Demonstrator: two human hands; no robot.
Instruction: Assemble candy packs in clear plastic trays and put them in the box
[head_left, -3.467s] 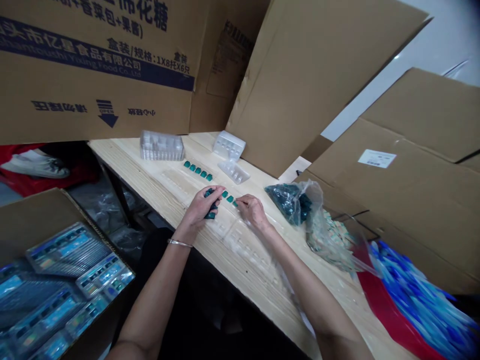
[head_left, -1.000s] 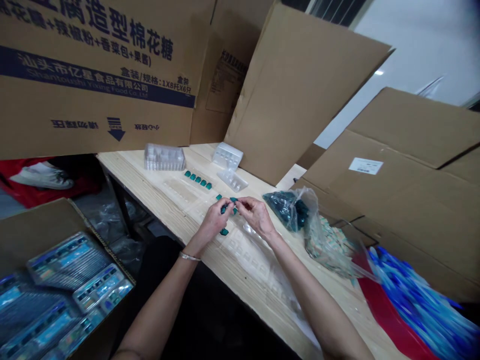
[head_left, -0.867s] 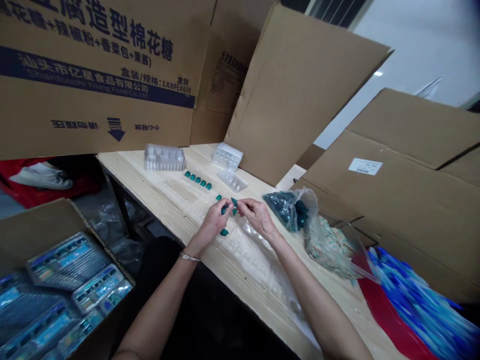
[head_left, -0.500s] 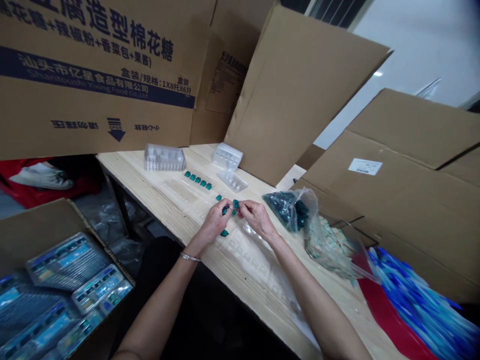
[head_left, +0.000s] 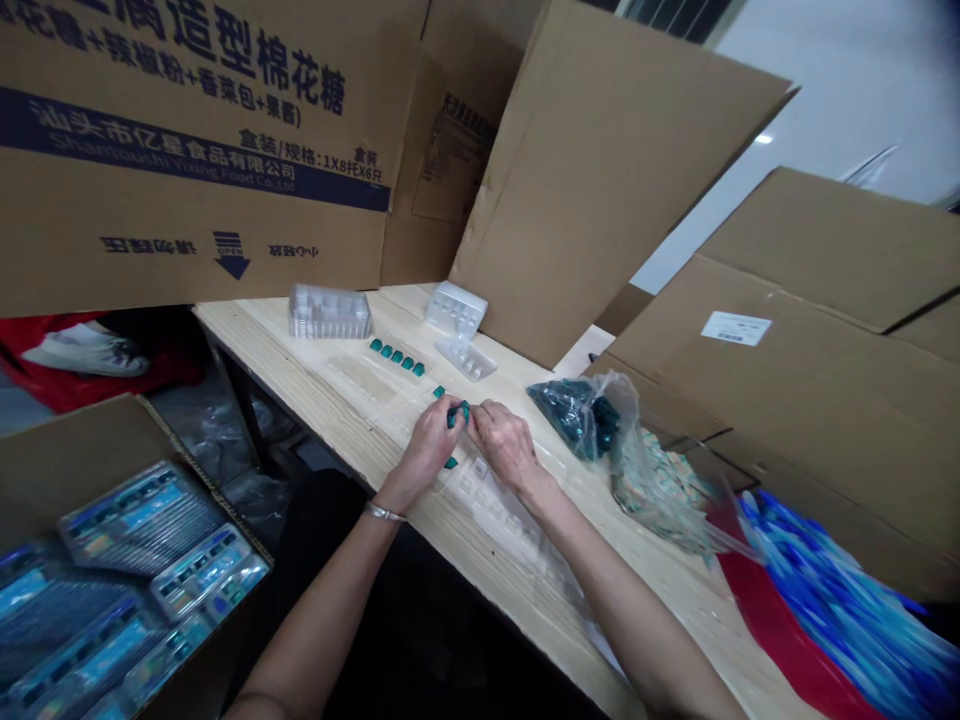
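1. The left hand (head_left: pixel 433 437) is curled round several green pieces (head_left: pixel 457 415); the right hand (head_left: pixel 505 443) is pinched close beside them, though I can't tell whether it grips one.
2. I'd say a light left grip, freeing one piece at a time, best avoids spills.
3. Across the pale worktop (head_left: pixel 259 335) sit a row of green caps (head_left: pixel 397 357) and stacked clear trays (head_left: pixel 330 315).
4. Tall cardboard (head_left: pixel 622 170) stands behind.
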